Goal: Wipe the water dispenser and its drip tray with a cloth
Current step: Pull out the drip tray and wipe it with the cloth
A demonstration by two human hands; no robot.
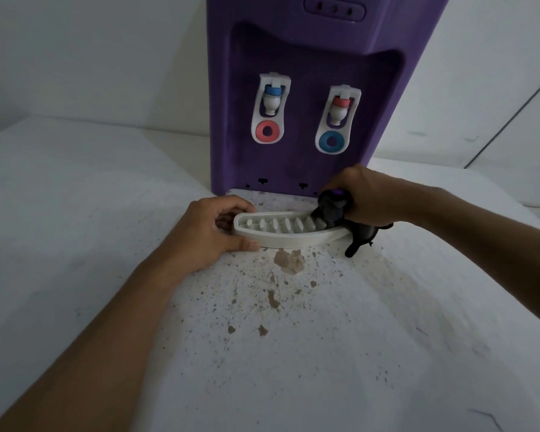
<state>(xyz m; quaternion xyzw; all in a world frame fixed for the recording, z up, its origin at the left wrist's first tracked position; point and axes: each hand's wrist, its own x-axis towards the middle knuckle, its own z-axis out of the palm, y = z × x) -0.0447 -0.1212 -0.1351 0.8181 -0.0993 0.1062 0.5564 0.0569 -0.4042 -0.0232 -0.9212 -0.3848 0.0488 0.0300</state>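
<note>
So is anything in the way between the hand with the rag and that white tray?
Nothing visible. The right hand grips the dark bunched cloth and presses it straight onto the right end of the white slotted plastic drip tray. The left hand holds the tray's left end.

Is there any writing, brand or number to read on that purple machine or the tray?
None can be read.
Water dispenser: the panel at the top carries three small marks, too blurred to read.
Left tap and right tap: red and blue colour rings only.
Drip tray: no text.
</note>
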